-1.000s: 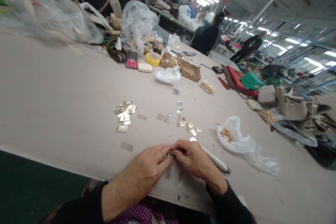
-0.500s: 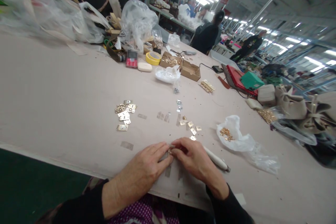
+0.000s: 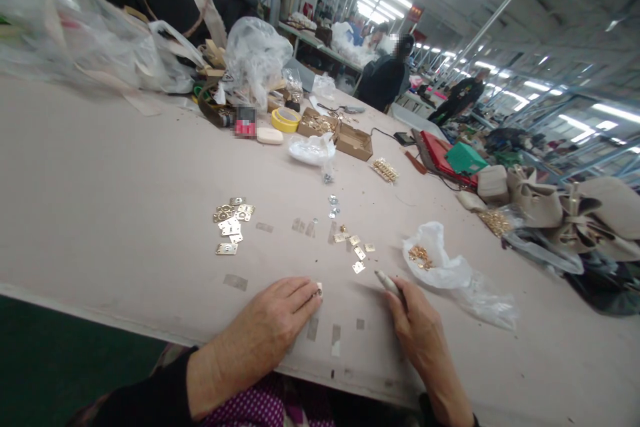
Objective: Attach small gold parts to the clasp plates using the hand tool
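One bare left hand lies at the lower centre of the head view, its grip closed on the edge of a small metal plate against the desk. To its right, the right hand has its grip wrapped around a pale, rod-like tool, whose end points to the upper left, apart from the plate. The work appears to be at a point of steadying one piece while handling the tool; so small a plate seems to call for a firm hold and careful aim.

Flat, shiny rectangular plates overlap left of centre, and smaller gold-toned plates lie scattered nearer the hands. Above these sit round silvery discs. At right of centre, a crinkled, translucent plastic bag gapes around tiny gold pieces. Toward the top centre are a smooth yellow tape roll and a stiff, open cardboard box.
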Tool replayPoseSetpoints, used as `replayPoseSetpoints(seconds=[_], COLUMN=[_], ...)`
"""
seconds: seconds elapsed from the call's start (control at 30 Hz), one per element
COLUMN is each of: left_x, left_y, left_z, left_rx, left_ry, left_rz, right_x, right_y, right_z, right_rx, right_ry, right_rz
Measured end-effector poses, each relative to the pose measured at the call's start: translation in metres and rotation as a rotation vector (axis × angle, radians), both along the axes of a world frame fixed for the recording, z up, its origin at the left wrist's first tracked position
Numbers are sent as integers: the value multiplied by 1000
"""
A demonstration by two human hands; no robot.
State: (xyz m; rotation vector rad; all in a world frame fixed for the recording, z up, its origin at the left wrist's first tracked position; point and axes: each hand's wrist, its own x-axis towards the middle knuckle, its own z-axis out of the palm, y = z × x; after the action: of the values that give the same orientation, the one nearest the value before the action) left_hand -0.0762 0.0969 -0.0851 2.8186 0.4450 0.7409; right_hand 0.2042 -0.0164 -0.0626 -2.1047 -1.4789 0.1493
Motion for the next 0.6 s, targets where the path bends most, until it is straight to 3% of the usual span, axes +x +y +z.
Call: replayPoseSetpoints(seconds=[0.07, 0.17, 0.23, 0.33, 0.43, 0.6], left_x=[0, 0, 1, 1, 1, 0], left_y=[-1, -1, -1, 1, 2, 0], left_z=[2, 6, 8, 9, 8, 2], left_rx=[1, -2, -18, -49, -43, -17], left_ry=[24, 51, 52, 42, 9, -16], left_rz=[6, 2, -9, -12, -8, 10], right_x=[-8, -23, -35, -51, -64, -82], right_y=[0, 6, 15, 32, 50, 73], right_z=[11, 29, 38, 45, 41, 20], right_rx=[80, 356, 533, 624, 644, 635], right_ry=[224, 775, 1123, 1475, 1654, 1591], right_rz=[-151, -275, -251, -149, -150, -236])
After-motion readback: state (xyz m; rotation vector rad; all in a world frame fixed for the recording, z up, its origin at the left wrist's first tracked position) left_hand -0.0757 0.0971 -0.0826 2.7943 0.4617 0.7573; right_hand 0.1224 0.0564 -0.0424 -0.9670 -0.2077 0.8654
